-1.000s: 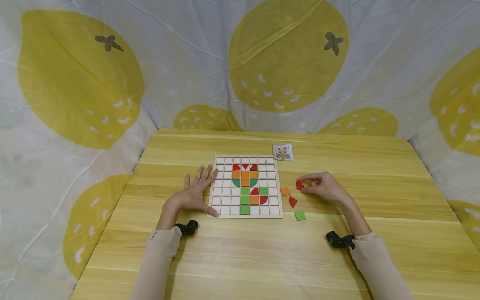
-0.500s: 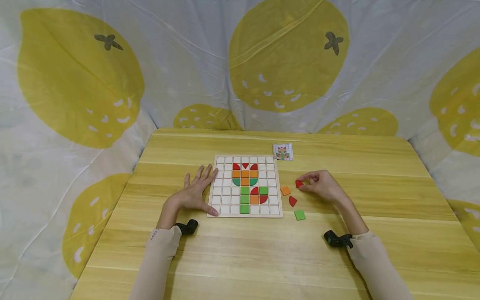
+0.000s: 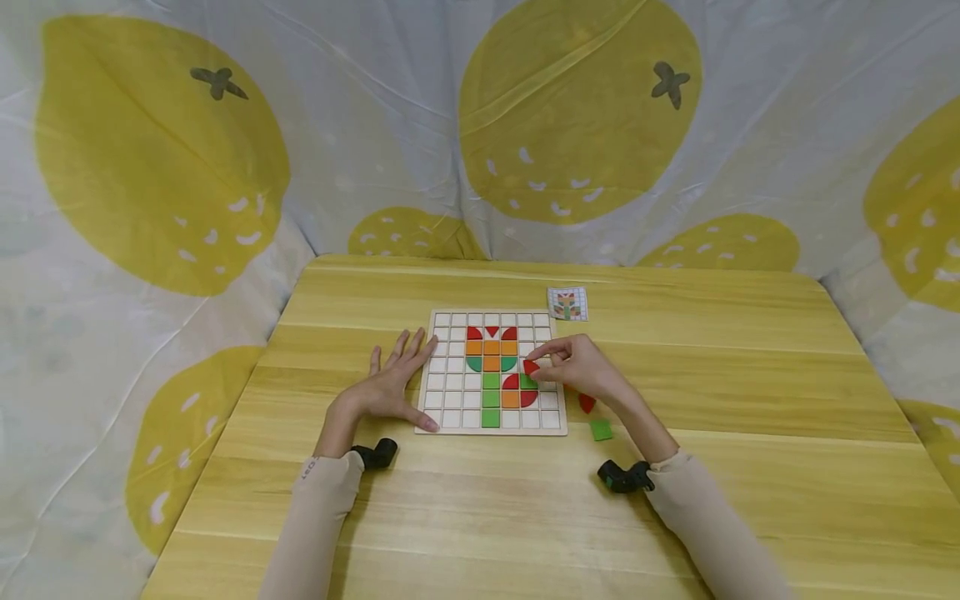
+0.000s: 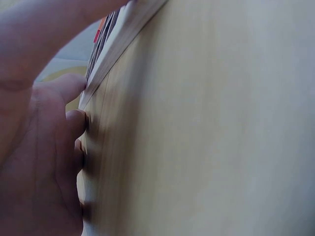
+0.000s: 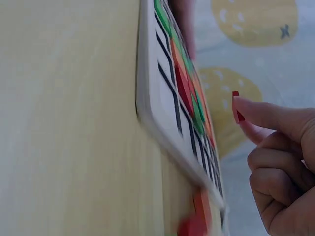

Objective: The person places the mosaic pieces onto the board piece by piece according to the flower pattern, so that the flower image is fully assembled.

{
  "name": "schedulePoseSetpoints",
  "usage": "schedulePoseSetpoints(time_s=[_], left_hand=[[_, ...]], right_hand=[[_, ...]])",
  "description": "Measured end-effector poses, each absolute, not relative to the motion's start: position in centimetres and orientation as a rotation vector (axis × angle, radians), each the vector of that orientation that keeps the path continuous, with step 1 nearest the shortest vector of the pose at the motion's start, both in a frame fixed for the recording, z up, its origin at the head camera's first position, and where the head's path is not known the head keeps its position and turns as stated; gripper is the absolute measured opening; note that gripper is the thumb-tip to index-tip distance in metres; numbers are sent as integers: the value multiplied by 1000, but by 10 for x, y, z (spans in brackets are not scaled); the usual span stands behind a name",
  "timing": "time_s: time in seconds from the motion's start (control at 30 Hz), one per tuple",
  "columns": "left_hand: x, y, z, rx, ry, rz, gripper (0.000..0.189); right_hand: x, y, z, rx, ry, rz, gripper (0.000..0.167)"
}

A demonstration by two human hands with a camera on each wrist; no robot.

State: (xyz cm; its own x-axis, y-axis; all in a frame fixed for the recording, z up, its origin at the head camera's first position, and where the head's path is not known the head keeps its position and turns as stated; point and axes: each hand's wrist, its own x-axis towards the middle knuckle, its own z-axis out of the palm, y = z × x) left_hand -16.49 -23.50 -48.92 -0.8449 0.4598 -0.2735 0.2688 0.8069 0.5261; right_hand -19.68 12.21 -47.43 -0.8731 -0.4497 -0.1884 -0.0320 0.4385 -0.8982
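My left hand lies with spread, straight fingers at the left edge of a wooden grid board, thumb and fingertips touching its rim. Coloured tiles on the board form a flower: red, orange and teal on top, a green stem and a red, green and orange leaf cluster at the right. Over the board's right part, my right hand pinches a red quarter-circle tile between thumb and index finger. In the right wrist view that red tile is held above the board, the other fingers curled in.
Right of the board lie a loose red tile and a green square tile. An orange tile shows in the right wrist view, mostly hidden by my hand in the head view. A small pattern card lies by the board's far right corner.
My right hand has carried the red quarter-circle tile leftward from the loose tiles to over the board, now covering the orange tile. The left hand stays in place.
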Motion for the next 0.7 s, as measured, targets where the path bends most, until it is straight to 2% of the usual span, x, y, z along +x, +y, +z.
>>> schedulePoseSetpoints(time_s=[0.33, 0.7], left_hand=[[-165, -234, -488, 540, 2604, 686, 142], [-165, -234, -489, 525, 2601, 697, 143]], right_hand=[[-190, 55, -483, -480, 2282, -1403, 22], [-188, 31, -494, -460, 2389, -1376, 18]])
